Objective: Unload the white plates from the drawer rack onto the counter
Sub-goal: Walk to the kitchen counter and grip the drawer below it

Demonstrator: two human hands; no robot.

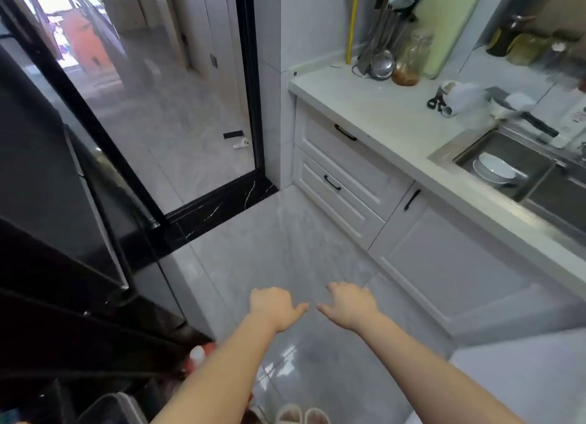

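Both hands (312, 306) empty, drawers (342, 170) apart

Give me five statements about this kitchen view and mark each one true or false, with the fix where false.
1. Both drawers, the upper drawer and the lower drawer, are shut. True.
2. The left hand holds a plate. False: it is empty, held over the floor.
3. White dishes lie in the sink. True.
4. The right hand grips a drawer handle. False: it touches nothing.
5. A stack of white plates stands on the counter. False: no plates show there.
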